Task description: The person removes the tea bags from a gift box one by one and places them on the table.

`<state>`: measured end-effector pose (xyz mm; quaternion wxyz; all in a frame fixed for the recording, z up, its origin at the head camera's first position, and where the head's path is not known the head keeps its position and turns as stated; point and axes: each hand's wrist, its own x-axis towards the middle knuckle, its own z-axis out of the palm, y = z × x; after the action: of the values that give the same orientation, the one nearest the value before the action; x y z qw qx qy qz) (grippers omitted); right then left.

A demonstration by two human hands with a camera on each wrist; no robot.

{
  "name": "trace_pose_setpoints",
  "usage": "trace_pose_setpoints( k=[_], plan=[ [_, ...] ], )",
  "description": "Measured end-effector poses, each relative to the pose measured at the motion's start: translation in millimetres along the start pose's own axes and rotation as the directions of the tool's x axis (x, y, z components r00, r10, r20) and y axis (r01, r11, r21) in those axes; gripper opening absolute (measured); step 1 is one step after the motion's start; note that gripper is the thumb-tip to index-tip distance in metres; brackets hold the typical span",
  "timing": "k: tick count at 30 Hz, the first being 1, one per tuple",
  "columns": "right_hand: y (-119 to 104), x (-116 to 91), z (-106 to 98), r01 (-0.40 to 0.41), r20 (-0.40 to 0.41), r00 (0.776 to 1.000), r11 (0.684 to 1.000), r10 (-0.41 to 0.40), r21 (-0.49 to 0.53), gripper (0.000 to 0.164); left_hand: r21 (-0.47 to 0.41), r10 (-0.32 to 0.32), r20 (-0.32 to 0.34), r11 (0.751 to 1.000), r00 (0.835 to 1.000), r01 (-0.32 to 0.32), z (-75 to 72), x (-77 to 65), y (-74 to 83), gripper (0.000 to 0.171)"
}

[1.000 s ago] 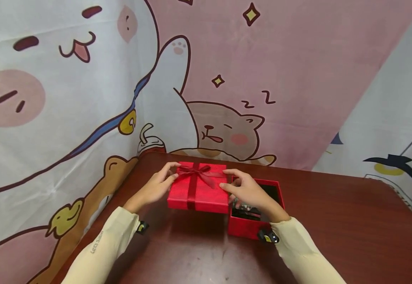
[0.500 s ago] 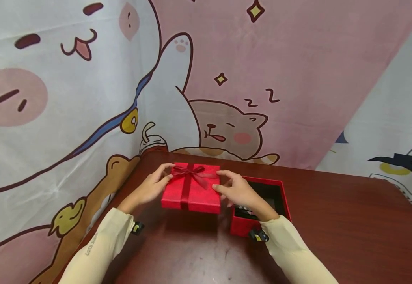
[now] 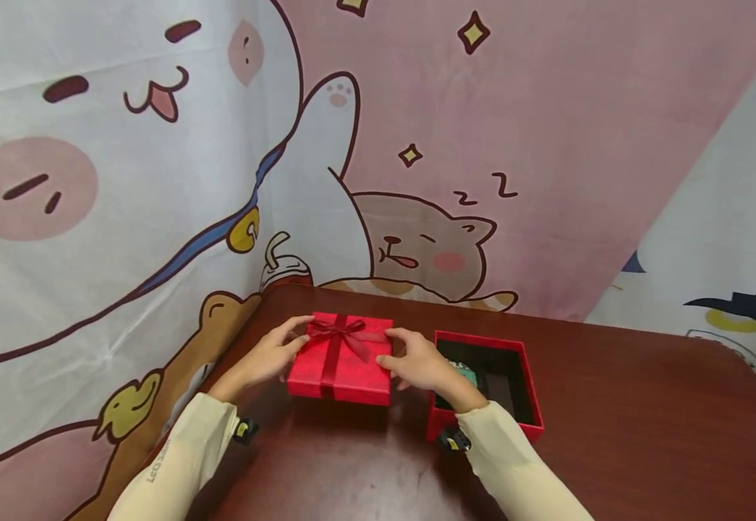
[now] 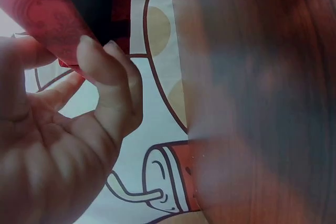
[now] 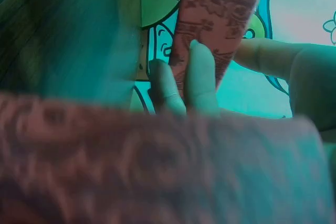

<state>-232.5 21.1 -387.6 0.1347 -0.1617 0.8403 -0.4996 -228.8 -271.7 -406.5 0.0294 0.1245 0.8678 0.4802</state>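
Between both hands is a red gift box lid (image 3: 358, 369) with a dark red ribbon and bow, held a little above the table. My left hand (image 3: 265, 359) grips its left side; in the left wrist view the fingertips curl under the edge of the lid (image 4: 50, 22), whose dark inside shows. On the right side, my right hand (image 3: 419, 362) grips the lid's edge, thumb on top and fingers at the side wall. Just right of that hand stands the uncovered red box (image 3: 534, 405) with a black lining. A greenish patterned item (image 3: 465, 373) lies inside, partly hidden by the right forearm.
The brown wooden table (image 3: 644, 420) stretches to the right and toward the front. A cartoon-printed cloth (image 3: 547, 145) hangs behind and along the left edge of the table. In the right wrist view, the box's side wall (image 5: 157, 166) fills the lower part.
Both hands have carried the lid leftward and slightly down, away from the box. More of the box's inside now shows, including the greenish item. The head view has shifted slightly.
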Motion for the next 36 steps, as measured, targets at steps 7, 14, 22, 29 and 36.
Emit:
trace_pose_setpoints(
  k=[7,14,22,29,36],
  plan=[
    [-1,6,17,-0.031,0.004,1.0,1.0,0.031,0.002,0.063,-0.047,-0.044,-0.033,0.998,0.998,0.042,-3.7,-1.9,-10.0,0.046],
    [2,9,30,-0.054,-0.03,0.998,0.998,0.052,-0.043,0.063,-0.112,-0.077,0.004,0.991,0.997,0.077,-2.8,-2.4,-21.3,0.048],
    [4,8,41,-0.085,-0.048,0.996,0.993,0.081,-0.085,0.065,-0.095,-0.104,-0.011,0.99,0.994,0.103,4.5,-0.5,-32.8,0.047],
    [7,9,48,-0.092,-0.094,0.992,0.991,0.082,-0.101,0.062,-0.025,-0.103,-0.04,0.994,0.994,0.102,14.5,0.5,-40.6,0.046],
    [14,8,54,-0.076,-0.128,0.991,0.961,0.043,-0.265,0.061,-0.001,-0.115,-0.075,0.993,0.991,0.115,21.7,1.5,-46.4,0.045]
  ],
)
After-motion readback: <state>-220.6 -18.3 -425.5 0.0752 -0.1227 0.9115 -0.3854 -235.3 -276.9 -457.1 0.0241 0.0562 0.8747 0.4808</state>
